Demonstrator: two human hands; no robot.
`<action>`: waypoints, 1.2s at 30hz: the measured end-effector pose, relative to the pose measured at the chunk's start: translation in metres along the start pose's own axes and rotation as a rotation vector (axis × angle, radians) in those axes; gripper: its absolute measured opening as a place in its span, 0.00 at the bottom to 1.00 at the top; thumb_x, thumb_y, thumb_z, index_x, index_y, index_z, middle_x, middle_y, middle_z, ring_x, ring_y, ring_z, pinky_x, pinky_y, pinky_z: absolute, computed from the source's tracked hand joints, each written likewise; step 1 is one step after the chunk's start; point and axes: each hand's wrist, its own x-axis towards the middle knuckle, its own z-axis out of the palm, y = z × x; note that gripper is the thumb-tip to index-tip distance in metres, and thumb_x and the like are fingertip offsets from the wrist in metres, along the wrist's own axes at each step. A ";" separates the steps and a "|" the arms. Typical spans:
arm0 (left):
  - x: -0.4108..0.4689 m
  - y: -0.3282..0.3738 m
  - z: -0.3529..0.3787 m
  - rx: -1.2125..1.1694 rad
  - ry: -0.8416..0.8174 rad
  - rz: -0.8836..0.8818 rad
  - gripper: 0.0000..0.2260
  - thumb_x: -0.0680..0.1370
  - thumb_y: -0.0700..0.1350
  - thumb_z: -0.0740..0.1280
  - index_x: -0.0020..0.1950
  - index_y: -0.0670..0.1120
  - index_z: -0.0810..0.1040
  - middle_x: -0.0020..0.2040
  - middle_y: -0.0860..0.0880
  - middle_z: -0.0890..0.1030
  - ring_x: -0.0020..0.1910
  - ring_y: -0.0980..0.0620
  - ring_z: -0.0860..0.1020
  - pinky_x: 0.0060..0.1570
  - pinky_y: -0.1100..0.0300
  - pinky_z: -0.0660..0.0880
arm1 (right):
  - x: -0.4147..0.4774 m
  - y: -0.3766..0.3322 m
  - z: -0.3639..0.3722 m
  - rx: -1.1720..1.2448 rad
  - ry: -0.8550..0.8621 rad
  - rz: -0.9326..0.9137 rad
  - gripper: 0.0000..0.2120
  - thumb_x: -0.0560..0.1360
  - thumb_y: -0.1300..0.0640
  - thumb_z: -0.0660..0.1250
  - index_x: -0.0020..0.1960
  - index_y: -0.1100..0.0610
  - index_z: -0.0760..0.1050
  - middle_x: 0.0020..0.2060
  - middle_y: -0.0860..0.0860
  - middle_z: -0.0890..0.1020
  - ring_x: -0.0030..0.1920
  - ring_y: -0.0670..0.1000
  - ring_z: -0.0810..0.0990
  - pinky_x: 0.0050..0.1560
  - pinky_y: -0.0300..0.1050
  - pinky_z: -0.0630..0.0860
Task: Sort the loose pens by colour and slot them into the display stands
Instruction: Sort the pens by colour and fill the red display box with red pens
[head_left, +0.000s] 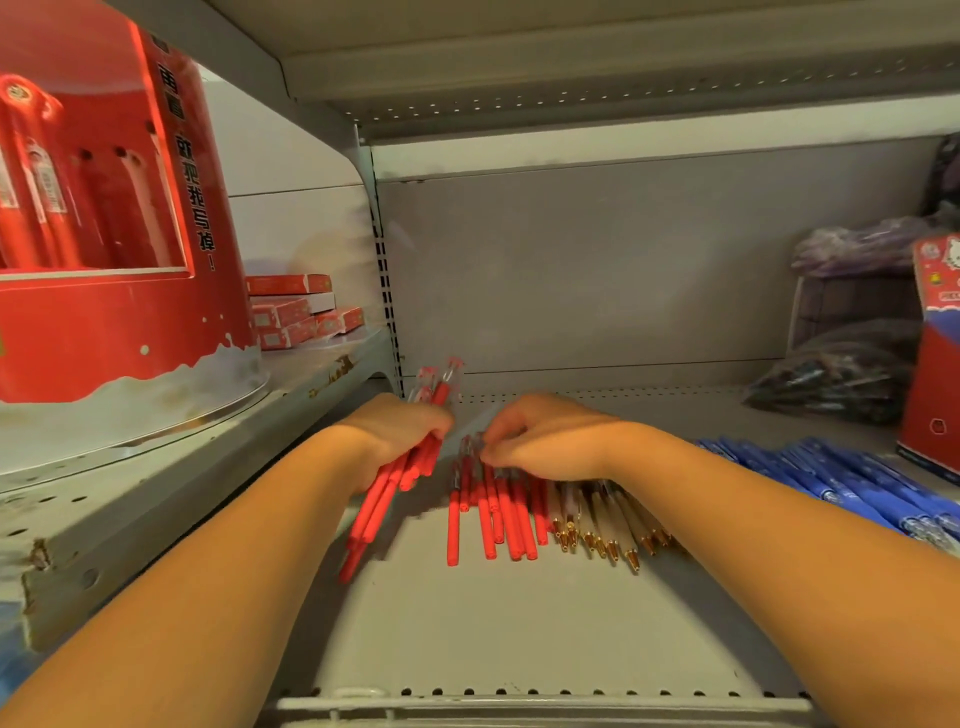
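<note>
A bundle of red pens (387, 501), slim matte sticks with clear clipped caps, is gripped in the left hand (400, 428), whose fingers curl round its middle. The capped ends stick up past the knuckles and the long barrels slant down toward the camera, above the grey metal shelf (519, 634).

Just to the right, a row of loose red pens (501, 519) lies flat on the shelf, side by side, barrels pointing toward the camera. The right hand (545, 439) rests over their far ends with its fingers curled down onto the caps. Whether it pinches one pen cannot be told.

Touching that row on the right lie beige pens (608, 525) with shiny gold tips, partly under the right wrist. Farther right, beyond the forearm, a spread of blue pens (836, 480) covers the shelf.

On the higher shelf to the left stands a glossy red display stand (104, 322), rounded, with a cut-out window that shows red pens upright inside. Small red boxes (296, 312) are stacked behind it. At the far right are a clear bag of dark pens (831, 387), a red carton (930, 374) and a purple bundle (857, 249).
</note>
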 end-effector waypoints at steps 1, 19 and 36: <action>-0.001 0.003 -0.001 -0.068 0.003 0.036 0.10 0.71 0.40 0.64 0.31 0.38 0.74 0.24 0.40 0.73 0.19 0.48 0.68 0.23 0.61 0.69 | 0.001 -0.001 -0.004 0.077 0.090 0.019 0.12 0.78 0.50 0.64 0.48 0.59 0.80 0.40 0.55 0.81 0.39 0.56 0.81 0.42 0.50 0.79; -0.081 0.103 0.106 -0.479 -0.108 0.505 0.05 0.75 0.42 0.66 0.40 0.44 0.78 0.25 0.50 0.80 0.20 0.55 0.76 0.20 0.66 0.70 | -0.106 0.010 -0.050 1.279 0.633 -0.023 0.09 0.80 0.62 0.64 0.54 0.68 0.79 0.27 0.52 0.74 0.27 0.47 0.70 0.29 0.41 0.74; -0.143 0.215 0.304 -0.679 -0.275 0.800 0.03 0.67 0.41 0.64 0.38 0.42 0.74 0.27 0.46 0.72 0.24 0.47 0.68 0.26 0.60 0.67 | -0.287 0.182 -0.126 1.288 0.834 0.049 0.06 0.79 0.62 0.64 0.44 0.59 0.78 0.32 0.52 0.82 0.32 0.48 0.76 0.34 0.41 0.73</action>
